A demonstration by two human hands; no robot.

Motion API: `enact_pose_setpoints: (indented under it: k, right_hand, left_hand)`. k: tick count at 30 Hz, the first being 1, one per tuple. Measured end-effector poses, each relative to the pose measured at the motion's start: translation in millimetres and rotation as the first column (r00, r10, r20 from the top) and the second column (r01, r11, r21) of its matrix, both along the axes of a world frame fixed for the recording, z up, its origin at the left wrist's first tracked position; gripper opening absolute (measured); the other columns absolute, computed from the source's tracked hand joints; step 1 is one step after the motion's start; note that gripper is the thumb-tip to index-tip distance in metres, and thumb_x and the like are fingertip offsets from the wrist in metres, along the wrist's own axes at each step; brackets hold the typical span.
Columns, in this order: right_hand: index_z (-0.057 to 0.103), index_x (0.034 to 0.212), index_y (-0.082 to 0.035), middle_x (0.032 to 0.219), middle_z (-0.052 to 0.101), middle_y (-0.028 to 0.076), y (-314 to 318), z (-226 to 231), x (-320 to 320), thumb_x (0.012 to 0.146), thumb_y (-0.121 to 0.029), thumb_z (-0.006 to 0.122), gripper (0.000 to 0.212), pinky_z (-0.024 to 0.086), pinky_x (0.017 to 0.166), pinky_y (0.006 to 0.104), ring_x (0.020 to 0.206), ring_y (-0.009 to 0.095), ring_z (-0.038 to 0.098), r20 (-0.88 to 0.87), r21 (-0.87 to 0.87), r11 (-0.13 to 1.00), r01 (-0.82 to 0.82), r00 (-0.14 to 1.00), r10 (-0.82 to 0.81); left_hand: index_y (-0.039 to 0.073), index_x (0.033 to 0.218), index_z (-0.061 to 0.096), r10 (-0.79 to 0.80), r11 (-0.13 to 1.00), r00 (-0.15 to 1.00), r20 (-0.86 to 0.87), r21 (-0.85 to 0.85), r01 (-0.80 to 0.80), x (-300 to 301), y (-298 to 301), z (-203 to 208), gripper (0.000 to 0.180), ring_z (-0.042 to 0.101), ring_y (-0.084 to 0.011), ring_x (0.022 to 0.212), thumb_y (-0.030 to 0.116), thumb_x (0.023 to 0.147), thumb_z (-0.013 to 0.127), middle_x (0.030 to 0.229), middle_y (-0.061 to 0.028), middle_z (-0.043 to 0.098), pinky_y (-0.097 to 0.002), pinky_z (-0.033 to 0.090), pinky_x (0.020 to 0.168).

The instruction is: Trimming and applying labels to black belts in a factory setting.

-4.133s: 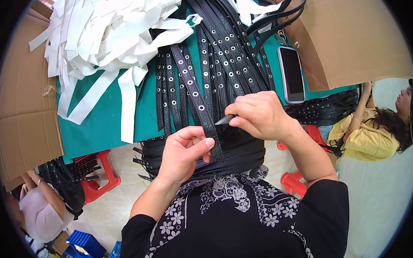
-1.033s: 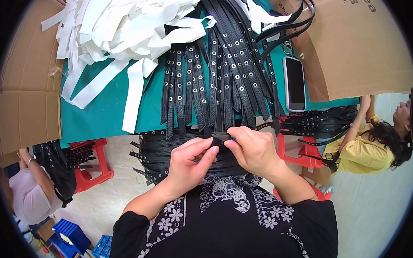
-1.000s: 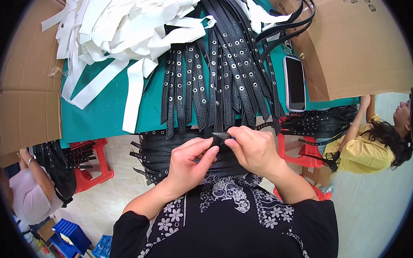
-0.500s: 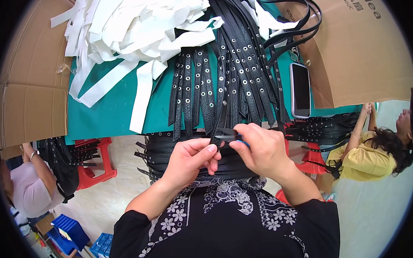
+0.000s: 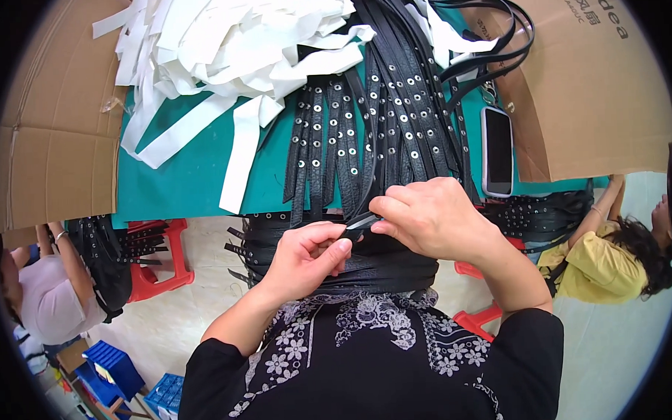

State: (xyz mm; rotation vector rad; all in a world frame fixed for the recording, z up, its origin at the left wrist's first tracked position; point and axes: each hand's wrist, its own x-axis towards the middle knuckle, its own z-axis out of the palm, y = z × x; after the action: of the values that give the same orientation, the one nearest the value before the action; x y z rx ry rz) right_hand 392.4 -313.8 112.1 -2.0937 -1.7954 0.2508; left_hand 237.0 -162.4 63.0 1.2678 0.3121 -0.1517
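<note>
My left hand [image 5: 307,260] pinches the end of a black leather strap [image 5: 371,168] between thumb and fingers, just off the table's near edge. The strap runs back up into a pile of black straps with metal eyelets [image 5: 406,104]. My right hand [image 5: 434,220] is closed on a thin grey blade [image 5: 363,222], which looks like a cutter knife's. Its tip reaches the strap end by my left thumb; the handle is hidden in my fingers. More black straps [image 5: 382,271] lie across my lap under both hands.
White fabric strips [image 5: 234,36] are heaped on the green table [image 5: 172,190]. A phone [image 5: 497,152] lies right of the straps, beside an open cardboard box [image 5: 591,105]. Another cardboard panel [image 5: 60,160] stands left. People sit at both sides, near red stools [image 5: 176,252].
The blade has turned from showing its flat side to a thinner, slanted view. My right hand has rolled over and its elbow has swung outward. My left hand still pinches the strap.
</note>
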Motion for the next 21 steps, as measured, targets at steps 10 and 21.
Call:
enact_pose_setpoints:
  k: [10, 21]
  right_hand:
    - [0.054, 0.084, -0.01, 0.065, 0.051, 0.002, 9.3, -0.2, 4.7, 0.078, -0.024, 0.06, 0.017, 0.042, 0.046, 0.0308, 0.058, 0.018, 0.057, -0.042, 0.023, 0.999, -0.041, 0.998, 0.041]
    - [0.054, 0.084, -0.009, 0.065, 0.053, 0.002, 7.9, -3.7, -0.4, 0.078, -0.024, 0.059, 0.017, 0.041, 0.044, 0.0307, 0.055, 0.02, 0.056, -0.073, 0.022, 1.0, 0.02, 0.997, -0.018]
  left_hand:
    - [-0.003, 0.095, 0.06, 0.006, 0.998, 0.999, 0.036, 0.059, -0.008, -2.5, 9.1, 1.0, 0.014, 0.052, -0.0071, 0.059, 0.005, 0.086, 0.052, 0.074, -0.0034, 0.054, -0.0193, 0.044, 0.051]
    - [-0.003, 0.094, 0.06, 0.012, 0.997, 0.997, 0.082, 0.081, -0.018, -1.1, 9.7, 2.8, 0.014, 0.052, -0.0073, 0.059, 0.006, 0.086, 0.052, 0.073, -0.0032, 0.052, -0.019, 0.044, 0.049]
